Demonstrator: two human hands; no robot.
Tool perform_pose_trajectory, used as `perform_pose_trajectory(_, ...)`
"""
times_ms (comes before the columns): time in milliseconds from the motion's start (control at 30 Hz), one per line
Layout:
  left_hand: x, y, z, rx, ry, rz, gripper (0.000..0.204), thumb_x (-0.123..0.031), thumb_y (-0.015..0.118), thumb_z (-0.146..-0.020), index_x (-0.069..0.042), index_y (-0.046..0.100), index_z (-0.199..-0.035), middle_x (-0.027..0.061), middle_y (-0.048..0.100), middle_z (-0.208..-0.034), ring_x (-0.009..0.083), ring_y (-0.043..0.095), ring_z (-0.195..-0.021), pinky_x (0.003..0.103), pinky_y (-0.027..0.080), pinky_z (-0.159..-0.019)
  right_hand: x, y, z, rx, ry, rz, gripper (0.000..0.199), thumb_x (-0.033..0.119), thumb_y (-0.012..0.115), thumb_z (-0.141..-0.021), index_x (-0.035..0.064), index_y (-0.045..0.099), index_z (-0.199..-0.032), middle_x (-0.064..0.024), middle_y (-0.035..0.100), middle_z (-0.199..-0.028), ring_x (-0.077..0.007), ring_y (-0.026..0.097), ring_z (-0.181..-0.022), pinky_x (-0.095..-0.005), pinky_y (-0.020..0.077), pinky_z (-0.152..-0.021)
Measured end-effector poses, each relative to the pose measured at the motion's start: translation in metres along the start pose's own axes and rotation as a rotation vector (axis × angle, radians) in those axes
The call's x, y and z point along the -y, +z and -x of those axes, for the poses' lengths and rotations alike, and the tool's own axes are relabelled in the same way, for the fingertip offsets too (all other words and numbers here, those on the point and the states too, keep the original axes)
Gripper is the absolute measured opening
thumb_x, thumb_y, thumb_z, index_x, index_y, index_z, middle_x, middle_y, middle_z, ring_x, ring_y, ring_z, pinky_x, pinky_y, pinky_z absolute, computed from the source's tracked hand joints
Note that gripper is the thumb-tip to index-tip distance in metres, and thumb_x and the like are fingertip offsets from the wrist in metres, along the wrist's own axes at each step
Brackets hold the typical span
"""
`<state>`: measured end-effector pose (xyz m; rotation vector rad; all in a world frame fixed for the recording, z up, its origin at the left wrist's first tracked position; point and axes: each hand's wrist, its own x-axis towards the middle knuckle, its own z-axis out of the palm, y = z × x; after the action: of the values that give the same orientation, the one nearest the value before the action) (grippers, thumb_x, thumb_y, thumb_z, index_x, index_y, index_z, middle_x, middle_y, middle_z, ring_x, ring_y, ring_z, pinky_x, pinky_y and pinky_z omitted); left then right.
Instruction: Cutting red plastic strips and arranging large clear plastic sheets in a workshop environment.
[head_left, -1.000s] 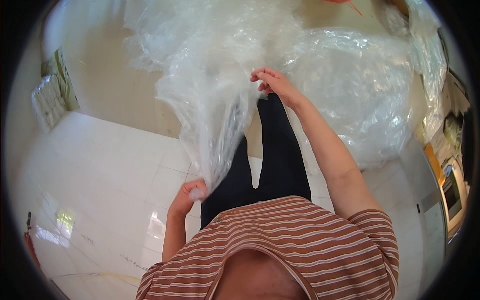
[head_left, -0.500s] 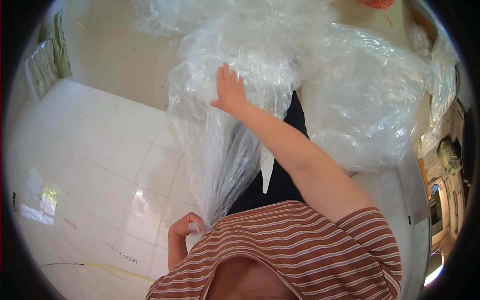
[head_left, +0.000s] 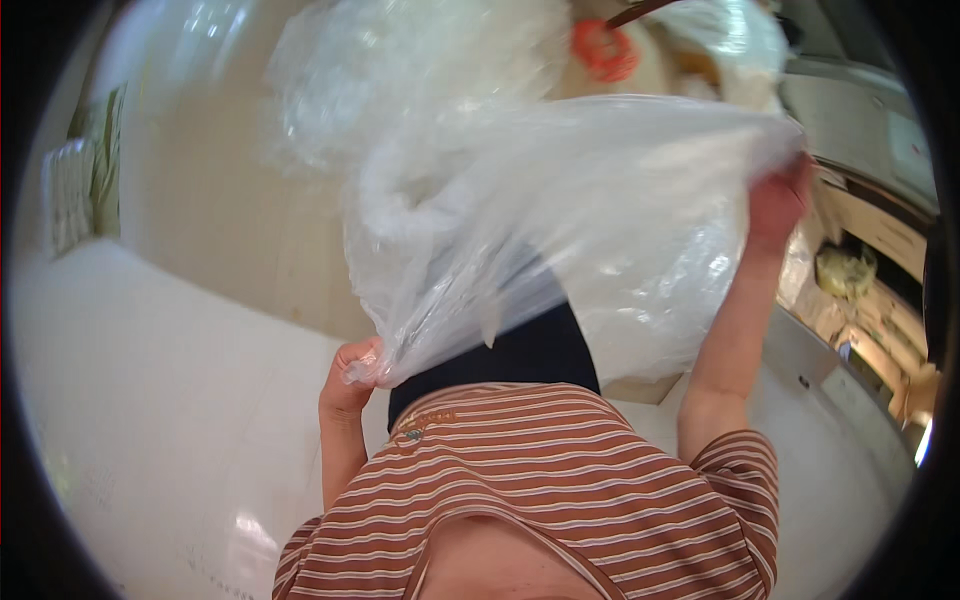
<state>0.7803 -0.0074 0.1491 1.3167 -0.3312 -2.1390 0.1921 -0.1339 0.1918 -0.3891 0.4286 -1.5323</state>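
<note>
A large clear plastic bag [head_left: 590, 200] is stretched across the middle of the view. My left hand [head_left: 350, 372] grips its bunched lower corner close to my waist. My right hand [head_left: 778, 200] is raised at the right and holds the bag's far upper edge, pulling the film wide. More crumpled clear plastic [head_left: 400, 70] lies piled behind and above it. My striped shirt and dark trousers show below the bag.
White tiled floor [head_left: 150, 420] spreads to the left and below. An orange round object [head_left: 603, 48] sits at the top beyond the plastic. Shelves with packed goods [head_left: 850, 270] stand at the right. A pale stack [head_left: 70, 190] leans at the far left.
My right hand swung from the bag's upper left across to the far right and lifted, spreading the bag wide. My left hand stayed clenched on the lower corner.
</note>
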Motion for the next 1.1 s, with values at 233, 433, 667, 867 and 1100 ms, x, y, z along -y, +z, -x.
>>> perform_pose_trajectory(233,-0.056,0.056,-0.020,0.649,0.148,-0.170,0.007,-0.006,0.069,-0.063,-0.006,0.062,-0.060,0.0049,0.060,-0.075,0.0140,0.055,-0.069,0.028,0.040,-0.063,0.048,0.102,0.267,-1.007,-0.656,0.440,0.022,0.025,0.044,-0.092,0.0092,0.058,-0.098,-0.0058,0.062,-0.096,-0.0189,0.057,-0.082,-0.0329,0.0466,-0.073)
perform_pose_trajectory(433,-0.096,0.059,0.024,0.626,0.431,-0.412,0.012,-0.013,0.068,-0.062,-0.004,0.060,-0.059,0.0031,0.057,-0.061,0.0142,0.053,-0.059,0.025,0.039,-0.055,-0.067,-0.004,0.430,-1.261,-0.113,0.160,0.026,0.019,0.056,-0.085,0.0045,0.054,-0.107,-0.0091,0.062,-0.093,-0.0198,0.061,-0.085,-0.0311,0.0499,-0.067)
perform_pose_trajectory(667,-0.107,0.035,0.156,-0.240,1.064,-0.539,0.019,-0.021,0.065,-0.069,-0.004,0.057,-0.070,0.0044,0.056,-0.064,0.0158,0.054,-0.060,0.028,0.042,-0.056,-0.135,-0.004,0.208,-0.897,-0.163,1.801,0.094,0.037,0.072,-0.070,-0.0046,0.019,-0.136,-0.0241,0.023,-0.140,-0.0333,0.019,-0.133,-0.0369,0.0190,-0.108)
perform_pose_trajectory(867,-0.166,-0.011,0.311,-0.548,1.473,-0.012,0.012,-0.018,0.060,-0.080,-0.006,0.057,-0.082,0.0014,0.056,-0.076,0.0132,0.056,-0.072,0.026,0.046,-0.070,-0.263,-0.096,0.166,-0.850,0.602,1.292,0.057,0.031,0.069,-0.073,-0.0014,0.046,-0.115,-0.0183,0.050,-0.110,-0.0246,0.049,-0.098,-0.0350,0.0427,-0.077)
perform_pose_trajectory(1100,-0.109,-0.035,0.363,0.225,0.993,0.193,0.013,-0.020,0.059,-0.083,-0.010,0.056,-0.091,-0.0019,0.053,-0.088,0.0013,0.048,-0.066,0.015,0.040,-0.052,-0.209,-0.156,0.216,-0.640,0.112,0.226,0.018,0.019,0.057,-0.084,0.0099,0.061,-0.100,0.0028,0.054,-0.074,-0.0069,0.050,-0.066,-0.0210,0.0403,-0.054)
